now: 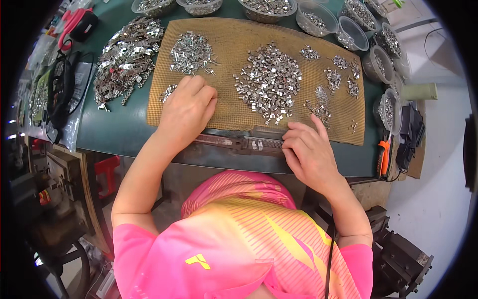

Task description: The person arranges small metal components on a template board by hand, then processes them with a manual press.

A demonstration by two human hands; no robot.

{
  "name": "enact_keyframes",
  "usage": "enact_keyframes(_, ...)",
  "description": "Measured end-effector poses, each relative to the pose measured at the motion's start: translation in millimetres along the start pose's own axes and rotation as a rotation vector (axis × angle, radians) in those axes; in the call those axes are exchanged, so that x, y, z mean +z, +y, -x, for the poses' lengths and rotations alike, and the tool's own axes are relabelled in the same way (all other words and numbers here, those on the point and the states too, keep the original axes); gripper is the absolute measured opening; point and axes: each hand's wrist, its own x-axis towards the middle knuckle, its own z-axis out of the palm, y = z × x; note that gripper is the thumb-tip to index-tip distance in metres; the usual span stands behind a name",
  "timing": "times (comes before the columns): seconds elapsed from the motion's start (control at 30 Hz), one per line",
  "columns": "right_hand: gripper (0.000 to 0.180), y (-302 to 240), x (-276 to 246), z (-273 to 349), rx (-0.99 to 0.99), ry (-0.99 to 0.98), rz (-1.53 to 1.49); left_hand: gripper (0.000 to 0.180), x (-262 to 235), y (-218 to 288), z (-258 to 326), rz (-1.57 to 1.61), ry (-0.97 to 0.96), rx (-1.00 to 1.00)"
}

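I judge I'm sorting clips: my left hand (187, 110) rests curled, fingers together, on the mat (229, 107) beside a small pile (168, 92). My right hand (308, 152) pinches fingers together at the metal strip (239, 144); what they clamp I cannot tell. Next calls for a precise pick.

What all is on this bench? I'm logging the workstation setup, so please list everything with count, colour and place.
mat: one, tan woven, centre of the table.
table: one, dark green top.
metal clips: many, silver, in several heaps on the mat; biggest heap mid-mat.
loose clip pile: one, silver, on the table left of the mat.
tubs: about ten in view, clear or grey, holding silver parts, along the far and right edges.
metal rail: one, dark, at the near edge of the mat.
cutter: one, orange handle, right edge.
red tool: one, far left corner.
shirt: one, pink and yellow.
left hand: on the mat, beside a small clip heap.
right hand: fingers at the rail.
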Motion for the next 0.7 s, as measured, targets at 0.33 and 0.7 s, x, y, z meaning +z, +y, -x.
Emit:
enact_keyframes(0.33, 0.016, -6.7, -1.7, 2.6, -0.058, 0.039, 0.081, 0.009, -7.4, 4.9, 24.2, 0.207, 0.030, -0.094)
enact_keyframes(0.7, 0.012, -18.6, 14.1, -88.0, -0.162, 0.030, -0.189, 0.011, -19.3, -2.5, 37.3, 0.217, 0.057, -0.158)
